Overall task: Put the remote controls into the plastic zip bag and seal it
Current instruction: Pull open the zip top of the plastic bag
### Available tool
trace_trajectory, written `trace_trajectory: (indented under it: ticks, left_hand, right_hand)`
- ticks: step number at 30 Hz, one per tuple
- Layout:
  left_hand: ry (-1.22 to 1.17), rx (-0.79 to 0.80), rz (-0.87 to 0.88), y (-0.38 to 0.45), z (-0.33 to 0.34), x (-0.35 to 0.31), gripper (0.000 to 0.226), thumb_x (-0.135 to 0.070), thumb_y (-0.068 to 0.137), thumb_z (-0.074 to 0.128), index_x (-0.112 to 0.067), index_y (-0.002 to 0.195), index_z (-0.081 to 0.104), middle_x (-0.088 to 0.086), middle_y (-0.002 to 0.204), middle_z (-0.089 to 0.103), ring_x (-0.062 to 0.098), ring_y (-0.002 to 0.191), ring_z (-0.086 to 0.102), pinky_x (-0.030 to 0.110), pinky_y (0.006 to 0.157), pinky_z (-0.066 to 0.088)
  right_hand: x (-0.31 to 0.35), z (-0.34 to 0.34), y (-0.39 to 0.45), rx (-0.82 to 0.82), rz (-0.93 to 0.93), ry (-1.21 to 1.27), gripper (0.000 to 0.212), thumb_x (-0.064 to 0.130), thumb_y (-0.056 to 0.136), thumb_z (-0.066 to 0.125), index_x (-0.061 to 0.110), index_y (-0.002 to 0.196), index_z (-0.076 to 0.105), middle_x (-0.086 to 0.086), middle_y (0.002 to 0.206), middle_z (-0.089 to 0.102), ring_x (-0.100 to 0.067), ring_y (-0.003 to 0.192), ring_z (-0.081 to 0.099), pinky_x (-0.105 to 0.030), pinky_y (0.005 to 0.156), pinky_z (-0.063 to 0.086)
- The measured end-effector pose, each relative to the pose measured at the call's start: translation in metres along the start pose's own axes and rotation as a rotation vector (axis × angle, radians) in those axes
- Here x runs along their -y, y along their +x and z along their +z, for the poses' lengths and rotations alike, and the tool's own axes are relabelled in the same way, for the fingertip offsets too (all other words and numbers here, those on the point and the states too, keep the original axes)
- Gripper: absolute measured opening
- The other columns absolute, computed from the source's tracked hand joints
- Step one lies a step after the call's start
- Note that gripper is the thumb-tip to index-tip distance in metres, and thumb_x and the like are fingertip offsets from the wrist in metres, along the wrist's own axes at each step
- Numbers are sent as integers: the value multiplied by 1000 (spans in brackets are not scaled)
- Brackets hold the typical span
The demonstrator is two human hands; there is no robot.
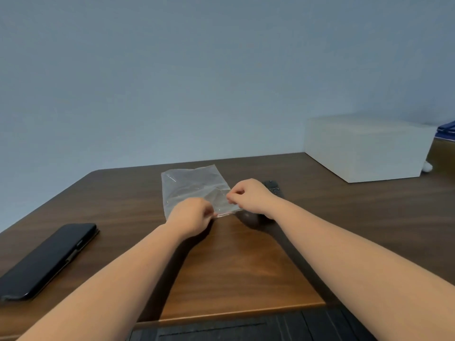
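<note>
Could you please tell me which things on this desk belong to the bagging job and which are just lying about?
Job: plastic zip bag, pinched at its near edge by the left hand and right hand; remote control, partly hidden behind the right hand.

Lying about: black phone, white box.

Clear zip bag (194, 188) lies flat on brown surface (246, 267). Left hand (190, 216) and right hand (248, 196) pinch its near edge. Black remote (272, 186) just right, partly hidden. Phone (46, 260) near left; white box (364, 148) far right.

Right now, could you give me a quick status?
Both hands, left hand and right hand, pinching zip bag mouth. Remote outside, behind right hand. Nothing blocking.
</note>
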State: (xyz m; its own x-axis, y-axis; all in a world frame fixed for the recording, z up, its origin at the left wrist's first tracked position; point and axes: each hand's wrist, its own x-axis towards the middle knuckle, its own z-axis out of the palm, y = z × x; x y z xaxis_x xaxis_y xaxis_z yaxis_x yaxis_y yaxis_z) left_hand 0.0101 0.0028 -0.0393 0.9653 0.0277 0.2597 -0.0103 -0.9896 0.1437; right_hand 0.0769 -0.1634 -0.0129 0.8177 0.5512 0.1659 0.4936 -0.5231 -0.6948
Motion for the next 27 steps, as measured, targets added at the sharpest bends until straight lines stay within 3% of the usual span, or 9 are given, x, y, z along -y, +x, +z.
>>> trace_trajectory:
  ticks: [6, 9, 12, 14, 18, 23, 27]
  left_hand:
    - [-102, 88, -119, 24, -3, 3, 18, -27, 86, 57, -16, 92, 69, 3, 91, 71, 19, 83, 62, 32, 75, 51]
    - [-201, -86, -182, 31, -5, -2, 13, -22, 87, 55, -17, 82, 66, 1, 83, 68, 19, 78, 61, 31, 70, 49]
    - [-348, -325, -213, 32, 1, -12, 11, -21, 89, 54, -17, 84, 63, -3, 78, 59, 16, 74, 56, 30, 68, 44]
    - [-380, -374, -175, 31, 11, -18, 9, -19, 89, 52, -17, 84, 60, -4, 79, 55, 15, 74, 52, 29, 67, 41]
    - [-348, -368, -79, 35, 23, -17, 12, -9, 87, 51, -17, 78, 54, -3, 76, 51, 18, 73, 48, 27, 66, 33]
    - [-458, -338, -76, 39, 20, -4, 13, -17, 87, 58, -19, 74, 60, -5, 74, 59, 17, 75, 55, 29, 70, 41]
    - [-438, -309, -35, 38, 19, -1, 15, -18, 88, 56, -12, 76, 62, 1, 73, 62, 18, 71, 54, 27, 63, 40]
  right_hand:
    - [3, 15, 13, -241, -58, 62, 30, 27, 94, 52, 3, 87, 69, -11, 86, 68, -19, 72, 56, -35, 66, 48]
    - [0, 25, 16, -341, -41, 199, 37, 31, 93, 53, -1, 81, 66, -18, 81, 67, -27, 72, 59, -38, 70, 49]
    - [-6, 33, 14, -245, 19, 287, 43, 37, 93, 53, -2, 79, 65, -17, 72, 67, -22, 60, 59, -31, 59, 46]
    - [-8, 35, 14, -152, 69, 341, 42, 41, 92, 53, 3, 80, 66, -8, 65, 64, -15, 47, 55, -27, 51, 47]
    - [-11, 37, 18, -107, 113, 441, 43, 42, 90, 57, 0, 83, 65, -7, 66, 64, -16, 44, 56, -29, 48, 50]
    - [-14, 39, 26, -126, 130, 478, 32, 32, 96, 49, 8, 83, 65, -6, 69, 65, -12, 44, 55, -25, 50, 49]
    - [-16, 40, 27, -150, 101, 422, 31, 29, 96, 51, 13, 71, 62, -2, 64, 61, -9, 47, 51, -21, 49, 44]
